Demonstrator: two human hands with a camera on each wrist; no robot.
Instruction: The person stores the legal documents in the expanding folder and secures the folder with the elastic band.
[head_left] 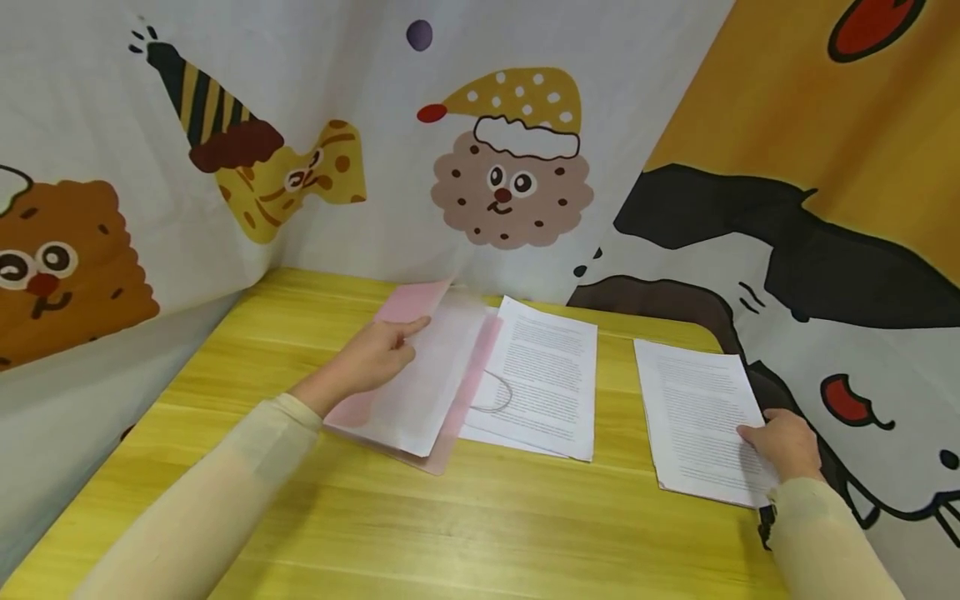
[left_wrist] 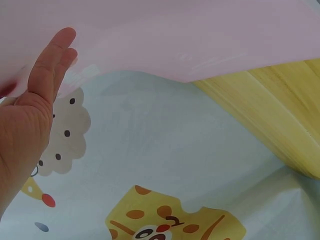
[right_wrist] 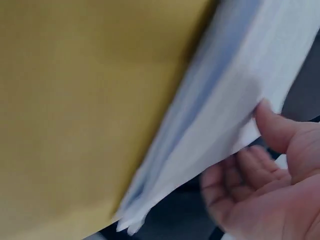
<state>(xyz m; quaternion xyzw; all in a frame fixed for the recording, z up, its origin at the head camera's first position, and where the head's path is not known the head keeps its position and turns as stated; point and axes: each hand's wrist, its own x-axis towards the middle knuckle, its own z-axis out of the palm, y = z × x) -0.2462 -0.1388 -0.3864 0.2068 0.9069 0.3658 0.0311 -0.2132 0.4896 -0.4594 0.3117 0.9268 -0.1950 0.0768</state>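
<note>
A pink folder (head_left: 412, 302) stands partly opened on the table, with white sheets (head_left: 438, 371) inside. My left hand (head_left: 375, 354) lies against the folder's cover, index finger extended; in the left wrist view its straight fingers (left_wrist: 47, 70) rest on the pink surface. A thin looped cord (head_left: 510, 392) lies over the printed papers (head_left: 555, 375) just right of the folder. At the right, my right hand (head_left: 789, 442) grips the near right edge of a stack of printed papers (head_left: 697, 417), thumb on top and the other fingers underneath.
The yellow wood-grain table (head_left: 480, 525) ends at a cloth backdrop (head_left: 360, 242) with cartoon prints, which hangs along the back and both sides. A dark part of the print (head_left: 660, 300) borders the table behind the right stack.
</note>
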